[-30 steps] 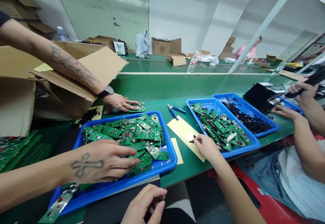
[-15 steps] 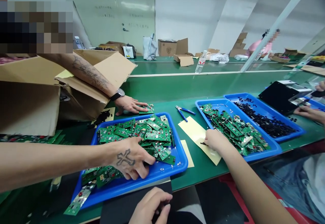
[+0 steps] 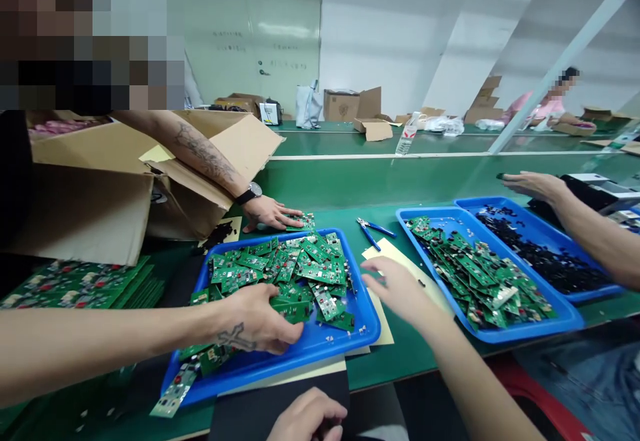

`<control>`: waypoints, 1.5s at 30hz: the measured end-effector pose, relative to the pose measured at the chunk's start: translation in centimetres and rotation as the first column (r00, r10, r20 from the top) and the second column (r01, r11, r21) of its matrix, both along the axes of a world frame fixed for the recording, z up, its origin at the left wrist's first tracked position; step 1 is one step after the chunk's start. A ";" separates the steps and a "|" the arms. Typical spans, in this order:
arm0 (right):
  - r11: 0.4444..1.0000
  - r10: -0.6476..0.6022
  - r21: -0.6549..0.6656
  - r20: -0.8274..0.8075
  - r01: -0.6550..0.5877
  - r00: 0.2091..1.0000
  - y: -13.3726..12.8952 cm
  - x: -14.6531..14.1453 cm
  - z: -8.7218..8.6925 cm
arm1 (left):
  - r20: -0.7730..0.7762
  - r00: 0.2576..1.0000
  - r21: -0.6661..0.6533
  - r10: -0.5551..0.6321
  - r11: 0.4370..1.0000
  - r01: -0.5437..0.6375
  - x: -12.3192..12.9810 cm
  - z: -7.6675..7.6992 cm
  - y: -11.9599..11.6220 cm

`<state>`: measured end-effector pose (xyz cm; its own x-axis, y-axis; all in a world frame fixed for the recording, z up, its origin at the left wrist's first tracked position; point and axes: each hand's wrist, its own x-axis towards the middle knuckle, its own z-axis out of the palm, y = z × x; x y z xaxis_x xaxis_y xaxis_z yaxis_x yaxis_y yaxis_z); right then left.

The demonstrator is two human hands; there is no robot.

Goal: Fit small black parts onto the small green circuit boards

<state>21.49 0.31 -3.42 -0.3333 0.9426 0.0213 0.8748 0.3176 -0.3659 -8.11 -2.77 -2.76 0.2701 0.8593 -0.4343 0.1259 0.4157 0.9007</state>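
Note:
My right hand (image 3: 403, 291) is over the yellow paper (image 3: 395, 254), near the right rim of the left blue tray (image 3: 373, 328). Its fingers are apart, and nothing shows between them. At the bottom edge, my left hand (image 3: 311, 416) is curled closed above a black surface (image 3: 280, 404); whatever its fingers hold is hidden. Green circuit boards (image 3: 320, 271) fill much of the left tray. A small black piece (image 3: 421, 283) lies on the yellow paper. Blue-handled cutters (image 3: 373, 231) rest behind it.
A co-worker's tattooed hand (image 3: 260, 318) is in the left tray; their other hand (image 3: 270, 213) lies behind it. To the right are a tray of boards (image 3: 565, 331) and a tray of black parts (image 3: 613, 289), with another person's hand (image 3: 537, 184) above. Cardboard boxes (image 3: 95, 208) stand left.
My right hand has left the black piece on the paper, moved left toward the tray and opened. The hand at the far right has lifted over the black parts. The view has shifted slightly.

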 end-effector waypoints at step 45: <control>0.715 0.684 0.538 -0.406 -0.447 0.605 -14.0 -12.4 -5.3 | -0.256 0.613 0.221 0.748 0.662 -0.716 2.6 -5.8 -18.2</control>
<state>9.08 -13.68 -8.69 -0.6092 0.4426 0.6581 0.1468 0.8784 -0.4548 -5.49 -20.94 -8.55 -0.5950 0.7502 -0.2884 0.0810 0.4129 0.9072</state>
